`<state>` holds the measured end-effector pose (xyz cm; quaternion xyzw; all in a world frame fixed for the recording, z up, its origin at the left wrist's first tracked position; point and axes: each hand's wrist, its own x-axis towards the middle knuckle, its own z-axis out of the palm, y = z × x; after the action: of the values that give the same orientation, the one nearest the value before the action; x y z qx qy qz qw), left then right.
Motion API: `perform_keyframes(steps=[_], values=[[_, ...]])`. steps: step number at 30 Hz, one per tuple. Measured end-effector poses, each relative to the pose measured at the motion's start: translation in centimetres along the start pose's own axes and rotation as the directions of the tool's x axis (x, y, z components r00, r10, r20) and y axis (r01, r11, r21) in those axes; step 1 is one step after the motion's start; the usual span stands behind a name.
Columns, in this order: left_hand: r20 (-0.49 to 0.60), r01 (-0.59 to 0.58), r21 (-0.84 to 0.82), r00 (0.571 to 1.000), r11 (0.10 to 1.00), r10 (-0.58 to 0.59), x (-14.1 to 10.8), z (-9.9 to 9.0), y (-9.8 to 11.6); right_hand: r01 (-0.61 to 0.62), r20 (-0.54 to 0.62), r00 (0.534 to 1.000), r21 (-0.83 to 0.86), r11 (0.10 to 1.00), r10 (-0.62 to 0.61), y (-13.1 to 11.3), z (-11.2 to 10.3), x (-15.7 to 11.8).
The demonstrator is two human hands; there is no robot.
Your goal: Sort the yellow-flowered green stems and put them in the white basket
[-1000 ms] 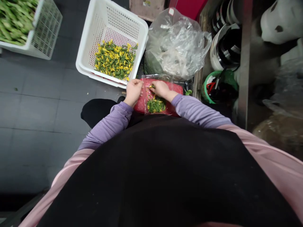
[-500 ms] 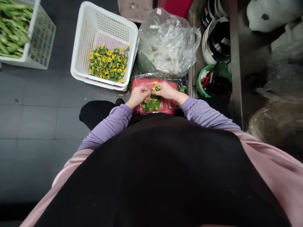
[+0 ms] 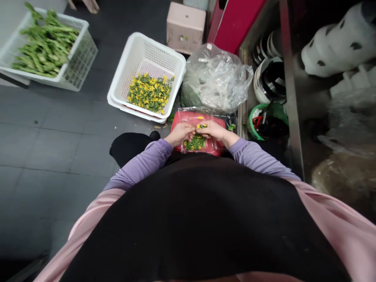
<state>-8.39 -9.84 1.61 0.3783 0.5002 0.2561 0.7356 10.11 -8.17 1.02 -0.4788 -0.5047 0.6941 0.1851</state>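
Observation:
My left hand [image 3: 182,132] and my right hand [image 3: 215,130] meet over a clear plastic box [image 3: 188,114], fingertips nearly touching. A small bunch of green sprigs with yellow flowers [image 3: 201,126] is pinched in my right hand. My left fingers are closed at the bunch's left side; what they grip, if anything, is too small to make out. Below the hands, more green sprigs with yellow bits [image 3: 195,144] lie in the near part of the box. The box rests on a red surface [image 3: 175,122], partly hidden by my hands.
White perforated baskets [image 3: 117,94], nested, hold yellow-flowered sprigs on the tiled floor. Another white basket [image 3: 79,58] holds thick green stalks. A bulging clear plastic bag [image 3: 219,82] and a pale stool [image 3: 185,27] stand ahead. To the right are a green bucket [image 3: 255,131] and metal shelving [image 3: 290,98].
The whole view has shifted, so things appear lower and further right, with more of the stalk basket and stool showing. Both hands stay together over the box, right still pinching the sprigs.

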Motion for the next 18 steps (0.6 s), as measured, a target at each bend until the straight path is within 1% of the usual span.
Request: perform_keyframes(steps=[2,3,5,6,7,8,9,10,12,13,14,15,16,17,18], values=[[0.073,0.040,-0.106,0.997,0.994,-0.032,-0.2,-0.1,-0.2,-0.044,0.062,0.998,0.210,0.977,0.032,0.2,0.0,0.0],[0.106,0.055,-0.121,0.993,0.991,-0.042,-0.2,-0.1,-0.4,-0.060,0.078,0.996,0.279,0.958,0.040,0.2,-0.1,0.1],[0.155,0.059,-0.078,0.987,0.995,-0.046,-0.2,0.0,-0.9,-0.119,0.096,0.991,0.364,0.924,0.090,-0.2,-0.1,0.7],[0.142,0.048,-0.029,0.989,0.998,-0.044,-0.2,0.0,-1.2,-0.161,0.098,0.986,0.392,0.906,0.133,-0.7,-0.1,1.3],[0.100,0.036,0.036,0.994,0.999,-0.039,0.0,0.1,-1.6,-0.200,0.090,0.980,0.422,0.884,0.179,-1.3,0.0,2.1],[0.038,0.037,0.069,0.999,0.997,-0.039,0.1,0.1,-2.0,-0.233,0.073,0.972,0.449,0.863,0.225,-2.2,0.2,3.0],[0.015,0.042,0.082,0.999,0.996,-0.044,0.4,0.2,-2.3,-0.258,0.048,0.962,0.469,0.845,0.268,-3.3,0.5,4.3],[0.010,0.045,0.093,0.999,0.995,-0.046,0.6,0.3,-2.7,-0.265,0.013,0.955,0.485,0.833,0.296,-4.5,0.9,5.7],[0.008,0.025,0.102,1.000,0.994,-0.026,1.1,0.3,-3.1,-0.273,-0.067,0.937,0.469,0.840,0.342,-7.4,1.9,9.2],[0.004,0.008,0.106,1.000,0.994,-0.009,1.4,0.3,-3.2,-0.237,-0.120,0.938,0.461,0.855,0.325,-9.0,2.6,11.0],[-0.010,-0.011,0.114,1.000,0.993,0.012,1.6,0.2,-3.2,-0.182,-0.165,0.946,0.442,0.878,0.279,-10.6,3.2,12.8],[-0.032,-0.023,0.126,0.999,0.992,0.027,1.8,0.0,-3.1,-0.130,-0.172,0.963,0.384,0.914,0.209,-12.0,3.8,14.5],[-0.060,-0.028,0.143,0.998,0.989,0.037,1.9,-0.2,-2.9,-0.078,-0.187,0.973,0.293,0.953,0.137,-13.4,4.3,15.9],[-0.101,-0.036,0.170,0.993,0.985,0.053,1.9,-0.5,-2.6,-0.032,-0.246,0.966,0.181,0.983,0.077,-14.5,4.6,17.0],[-0.156,-0.047,0.212,0.984,0.976,0.081,2.0,-0.9,-2.4,0.015,-0.318,0.948,0.055,0.998,0.003,-15.2,4.6,17.8]])
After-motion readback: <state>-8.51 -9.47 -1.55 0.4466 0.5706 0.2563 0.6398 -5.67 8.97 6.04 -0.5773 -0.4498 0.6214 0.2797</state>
